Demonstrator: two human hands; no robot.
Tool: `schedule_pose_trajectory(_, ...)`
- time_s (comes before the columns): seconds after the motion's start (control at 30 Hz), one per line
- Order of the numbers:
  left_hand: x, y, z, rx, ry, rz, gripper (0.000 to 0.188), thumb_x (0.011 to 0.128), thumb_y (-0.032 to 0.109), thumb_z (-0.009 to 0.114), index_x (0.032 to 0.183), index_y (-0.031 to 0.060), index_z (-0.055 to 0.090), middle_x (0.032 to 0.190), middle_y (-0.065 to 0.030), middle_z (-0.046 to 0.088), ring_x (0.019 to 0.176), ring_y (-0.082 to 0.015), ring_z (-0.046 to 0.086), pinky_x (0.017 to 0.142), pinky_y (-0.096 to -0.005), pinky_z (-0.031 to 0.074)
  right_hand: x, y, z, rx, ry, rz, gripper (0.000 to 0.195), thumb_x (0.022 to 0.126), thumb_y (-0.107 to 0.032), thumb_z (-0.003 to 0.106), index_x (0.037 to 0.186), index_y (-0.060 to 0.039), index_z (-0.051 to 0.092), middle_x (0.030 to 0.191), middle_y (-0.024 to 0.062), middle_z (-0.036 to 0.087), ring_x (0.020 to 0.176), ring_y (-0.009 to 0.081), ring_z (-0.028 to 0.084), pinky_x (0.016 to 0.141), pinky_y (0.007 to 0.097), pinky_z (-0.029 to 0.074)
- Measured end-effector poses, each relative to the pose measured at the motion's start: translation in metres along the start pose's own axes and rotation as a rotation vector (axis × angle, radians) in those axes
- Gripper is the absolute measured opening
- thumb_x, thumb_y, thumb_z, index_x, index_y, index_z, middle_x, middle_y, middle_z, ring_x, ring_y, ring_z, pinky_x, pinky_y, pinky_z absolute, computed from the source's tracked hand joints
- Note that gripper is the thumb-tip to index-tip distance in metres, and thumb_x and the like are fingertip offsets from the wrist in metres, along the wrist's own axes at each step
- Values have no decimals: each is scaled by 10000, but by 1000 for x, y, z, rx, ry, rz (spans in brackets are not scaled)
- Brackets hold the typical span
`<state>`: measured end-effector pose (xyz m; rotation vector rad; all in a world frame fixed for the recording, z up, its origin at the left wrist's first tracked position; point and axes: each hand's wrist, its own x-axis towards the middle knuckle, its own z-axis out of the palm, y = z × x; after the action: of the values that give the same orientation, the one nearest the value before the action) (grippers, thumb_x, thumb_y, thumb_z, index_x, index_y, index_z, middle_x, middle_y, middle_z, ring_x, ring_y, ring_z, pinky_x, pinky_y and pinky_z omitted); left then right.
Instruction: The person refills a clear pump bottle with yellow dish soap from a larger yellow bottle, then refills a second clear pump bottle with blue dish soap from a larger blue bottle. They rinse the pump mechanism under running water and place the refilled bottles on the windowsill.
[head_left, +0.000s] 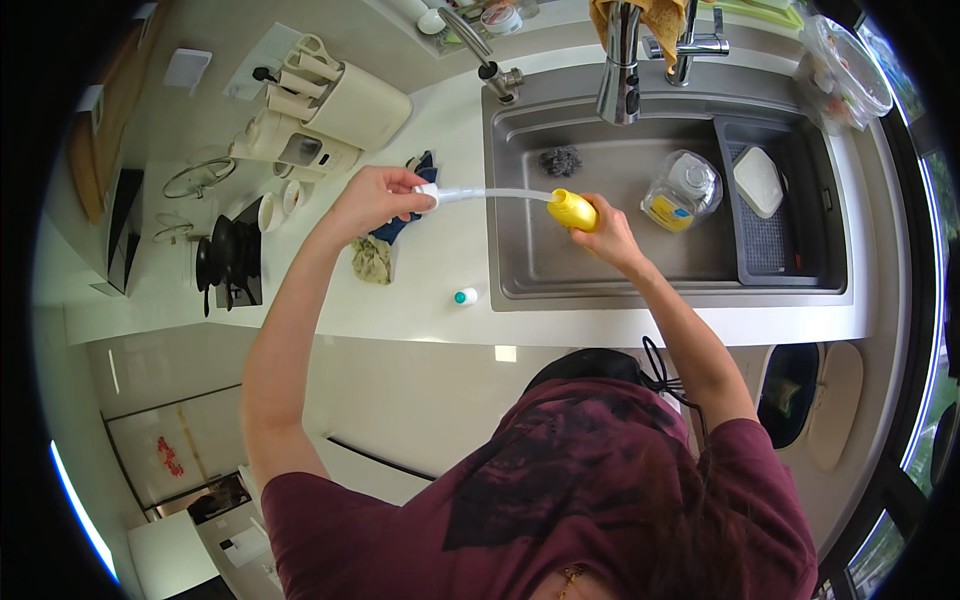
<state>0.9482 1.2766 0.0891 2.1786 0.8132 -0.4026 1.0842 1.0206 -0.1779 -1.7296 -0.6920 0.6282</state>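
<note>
Between the fingertips of my left hand (379, 202) is the white cap end of a pump (427, 195), held above the counter. From it a clear plastic tube (517, 193) runs to the right, slightly bowed, and its far end meets the mouth of a yellow bottle (573, 211). How deep the tube reaches inside cannot be seen. My right hand (611, 234) grips that bottle over the sink (525, 277), with its mouth tipped to the left. Below the tube, on the counter, stands a small white bottle with a teal top (465, 297).
A steel-wool scourer (560, 160) and a clear bottle with a yellow label (682, 191) lie in the sink. A grey basket (765, 247) holds a white container (757, 182). Faucets (621, 67) overhang the back rim. Dark blue and greenish cloths (373, 259) rest by my left hand.
</note>
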Motion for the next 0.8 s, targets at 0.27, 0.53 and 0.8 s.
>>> schedule_pose_trajectory(0.27,-9,-34,5,8,101,-56,368,773,251,804,1043,15,722,848,-32,695,726,-92,617,669,-241,480,9,13,17,-27,-15,-3,539,729,-156,730,1225,-20,568,1041,221,691,991,363,671,883,406,521)
schedule_pose_trajectory(0.53,-28,-42,1,55,222,-3,390,763,238,813,1067,11,723,861,-37,681,801,-104,615,721,-248,474,17,19,30,23,-32,28,559,728,-159,728,1242,-27,551,1063,204,685,1019,348,662,899,401,511)
schedule_pose_trajectory(0.8,-40,-59,-9,-119,234,-38,380,786,190,802,1084,-28,712,838,-22,664,749,-68,598,656,-210,447,19,22,30,6,-21,42,561,725,-141,726,1245,-35,543,1094,204,680,1057,368,645,916,409,508)
